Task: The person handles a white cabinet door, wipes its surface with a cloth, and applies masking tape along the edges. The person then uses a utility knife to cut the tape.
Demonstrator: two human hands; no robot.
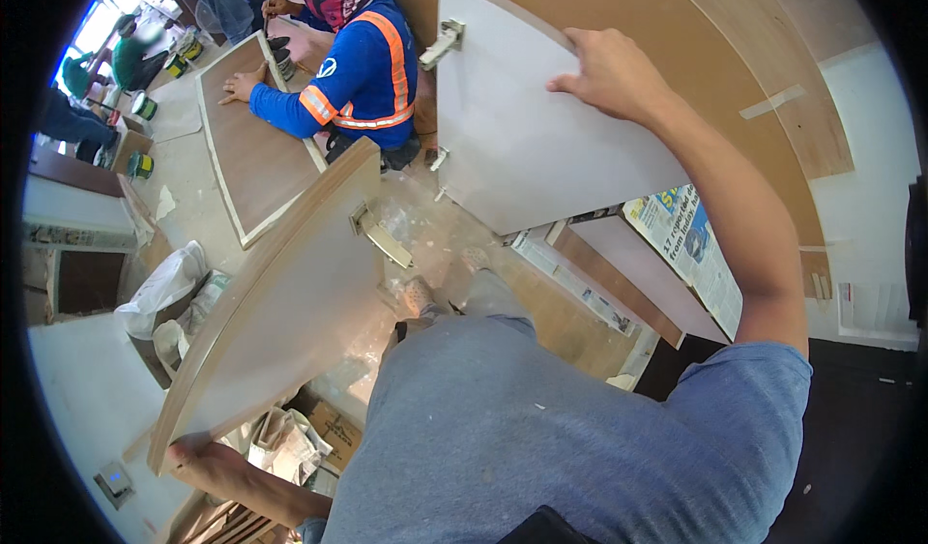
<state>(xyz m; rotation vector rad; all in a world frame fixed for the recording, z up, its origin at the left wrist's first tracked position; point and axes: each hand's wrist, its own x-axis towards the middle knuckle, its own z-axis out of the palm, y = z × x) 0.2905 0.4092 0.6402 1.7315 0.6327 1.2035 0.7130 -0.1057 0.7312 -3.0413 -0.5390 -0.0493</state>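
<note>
My right hand [614, 75] grips the upper edge of a white cabinet door [522, 138], its thumb on the face and its fingers over the edge. Two metal hinges stick out along that door's left side, an upper hinge [445, 43] and a lower hinge [440, 160]. At the lower left, my left hand [193, 455] holds the bottom end of a second cabinet door [300, 317] with a wood-coloured edge. Its fingers are partly hidden behind the panel. This door stands tilted, with an open hinge [382, 237] on its pale inner face.
A person in a blue shirt with orange stripes [372, 70] crouches ahead over a framed brown panel [246, 143]. A newspaper-covered cabinet [681, 244] stands at right. White bags [164, 293], a cardboard box [333, 433] and paint cans [141, 165] lie left. Other people work farther off.
</note>
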